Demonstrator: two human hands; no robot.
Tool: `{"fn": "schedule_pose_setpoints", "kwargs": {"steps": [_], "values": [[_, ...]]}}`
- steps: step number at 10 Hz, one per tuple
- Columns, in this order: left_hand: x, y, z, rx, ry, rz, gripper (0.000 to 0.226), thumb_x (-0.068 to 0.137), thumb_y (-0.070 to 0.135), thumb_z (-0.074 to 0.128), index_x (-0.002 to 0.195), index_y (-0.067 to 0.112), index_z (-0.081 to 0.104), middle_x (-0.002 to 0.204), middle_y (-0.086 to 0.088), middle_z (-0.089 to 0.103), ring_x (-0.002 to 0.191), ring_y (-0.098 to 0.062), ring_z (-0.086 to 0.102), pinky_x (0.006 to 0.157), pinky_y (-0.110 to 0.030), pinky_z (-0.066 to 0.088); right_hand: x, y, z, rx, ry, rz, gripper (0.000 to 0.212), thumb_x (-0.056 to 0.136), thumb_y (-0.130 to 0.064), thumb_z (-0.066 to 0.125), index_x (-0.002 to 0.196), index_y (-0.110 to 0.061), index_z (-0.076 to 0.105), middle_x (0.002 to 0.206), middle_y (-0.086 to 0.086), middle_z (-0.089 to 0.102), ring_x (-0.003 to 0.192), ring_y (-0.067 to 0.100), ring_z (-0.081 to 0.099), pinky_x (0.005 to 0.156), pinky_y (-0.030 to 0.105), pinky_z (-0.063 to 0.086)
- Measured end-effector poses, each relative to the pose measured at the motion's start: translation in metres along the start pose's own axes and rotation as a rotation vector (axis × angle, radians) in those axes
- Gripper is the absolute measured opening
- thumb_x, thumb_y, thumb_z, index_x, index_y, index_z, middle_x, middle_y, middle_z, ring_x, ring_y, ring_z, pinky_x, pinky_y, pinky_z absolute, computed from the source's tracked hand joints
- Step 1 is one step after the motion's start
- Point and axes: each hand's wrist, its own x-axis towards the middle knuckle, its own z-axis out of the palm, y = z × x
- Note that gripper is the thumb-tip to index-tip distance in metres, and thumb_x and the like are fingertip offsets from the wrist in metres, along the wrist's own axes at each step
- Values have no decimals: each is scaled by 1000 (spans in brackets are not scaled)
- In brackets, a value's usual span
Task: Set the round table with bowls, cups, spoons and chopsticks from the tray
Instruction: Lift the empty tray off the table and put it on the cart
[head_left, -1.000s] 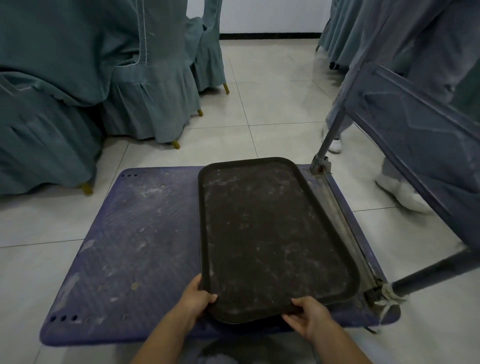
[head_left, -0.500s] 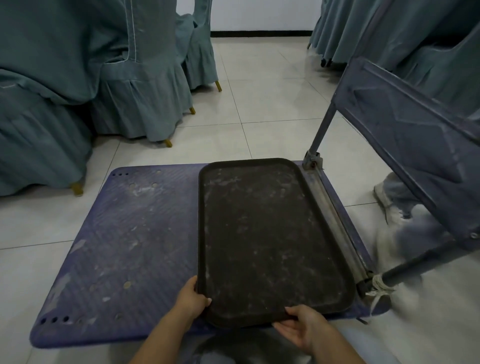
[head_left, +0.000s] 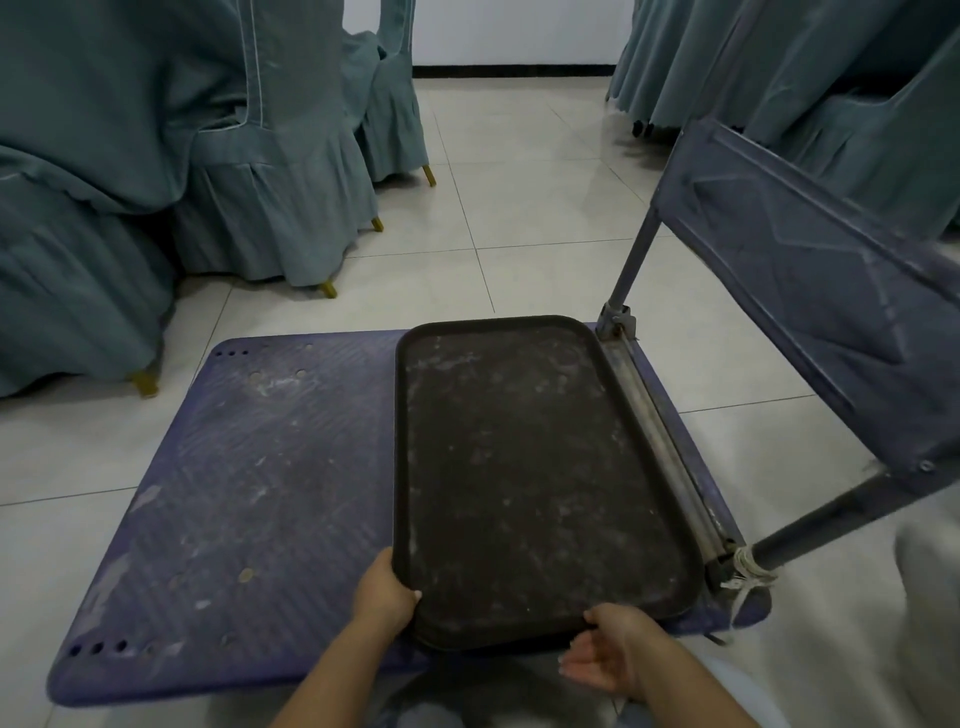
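Note:
A dark brown rectangular tray (head_left: 530, 467) lies flat on the right half of a blue platform cart (head_left: 249, 493). It holds nothing, and its surface is dusty with pale smears. My left hand (head_left: 382, 597) grips the tray's near left corner, thumb over the rim. At the near edge my right hand (head_left: 605, 649) has its thumb touching the rim, while its fingers hang relaxed below and clear of the tray. No bowls, cups, spoons or chopsticks are in view.
The cart's folded handle panel (head_left: 810, 291) slants up on the right. Chairs in teal covers (head_left: 260, 171) stand at the left on the tiled floor (head_left: 519, 218), and more teal drapery (head_left: 779, 62) hangs at the back right.
My right hand's fingers have slipped out from under the tray's near edge and loosened. A person's legs and white shoes at the right have gone from view. The tray has barely shifted.

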Motion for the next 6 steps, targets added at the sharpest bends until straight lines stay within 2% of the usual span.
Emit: {"fn": "schedule_pose_setpoints", "kwargs": {"steps": [1, 2, 3, 4, 5, 6], "values": [[-5, 2, -1, 61, 38, 12, 46, 86, 5, 63, 130, 12, 50, 122, -10, 61, 103, -22, 54, 82, -29, 40, -8, -10, -5, -118, 48, -71, 44, 102, -18, 43, 73, 11, 56, 58, 24, 62, 61, 37, 61, 41, 34, 52], [-12, 1, -1, 90, 70, 39, 48, 86, 3, 62, 131, 15, 49, 123, -11, 61, 106, -24, 56, 82, -29, 39, -19, -27, -9, -154, 83, -161, 38, 101, -19, 46, 78, 9, 59, 60, 22, 64, 59, 35, 62, 48, 34, 51], [-20, 4, -4, 128, 108, 10, 44, 87, 10, 64, 129, 8, 51, 122, -15, 60, 110, -29, 57, 87, -33, 44, -32, -40, -12, -152, 112, -231, 36, 100, -22, 49, 86, 9, 61, 70, 24, 66, 64, 36, 65, 51, 35, 52], [-27, 15, -12, 82, 159, -26, 45, 91, 21, 63, 130, 3, 50, 121, -17, 59, 109, -31, 57, 88, -35, 43, -48, -49, -13, -190, 132, -303, 34, 100, -23, 51, 93, 7, 63, 78, 24, 70, 71, 36, 69, 53, 35, 54], [-30, 29, -22, 1, 200, -10, 44, 95, 25, 58, 131, 0, 51, 127, -19, 58, 117, -32, 55, 95, -36, 42, -66, -59, -9, -216, 133, -397, 31, 100, -24, 51, 96, 4, 65, 80, 21, 72, 73, 32, 71, 54, 33, 53], [-34, 52, -28, -54, 208, 68, 29, 96, 28, 55, 109, 5, 65, 110, -17, 67, 103, -31, 61, 92, -37, 48, -84, -72, -1, -214, 96, -456, 30, 100, -25, 50, 95, 0, 65, 87, 19, 72, 78, 30, 71, 60, 34, 54]]}}
